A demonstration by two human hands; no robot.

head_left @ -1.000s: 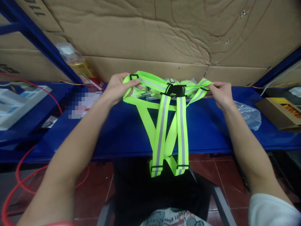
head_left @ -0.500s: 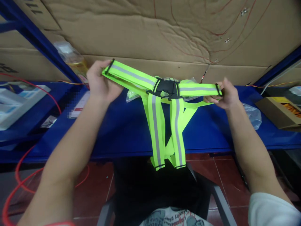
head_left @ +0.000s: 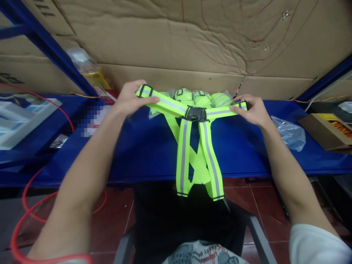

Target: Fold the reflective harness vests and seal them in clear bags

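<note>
A neon-yellow reflective vest (head_left: 183, 157) made of straps with grey stripes is stretched between my hands. My left hand (head_left: 131, 98) pinches one end of its waist strap near a black slider. The other end, also with a black slider, is gripped by my right hand (head_left: 252, 110). At the middle sits a black buckle (head_left: 195, 113), fastened. Two shoulder straps hang down from beside it, past the table's front edge, and further straps cross behind them. Several rolled neon-yellow vests in clear bags (head_left: 202, 97) lie just behind, against the cardboard.
The blue table (head_left: 148, 154) runs across, backed by a cardboard wall (head_left: 154, 44). A clear plastic bag (head_left: 290, 134) and an open cardboard box (head_left: 327, 130) lie on the right. A bottle (head_left: 90, 69) and a white tray (head_left: 27, 121) are on the left. A red hose (head_left: 20, 223) loops at lower left.
Both hands have come closer together, the left one rightward and slightly down. The waist strap and buckle have lowered, and the bagged vests behind show more.
</note>
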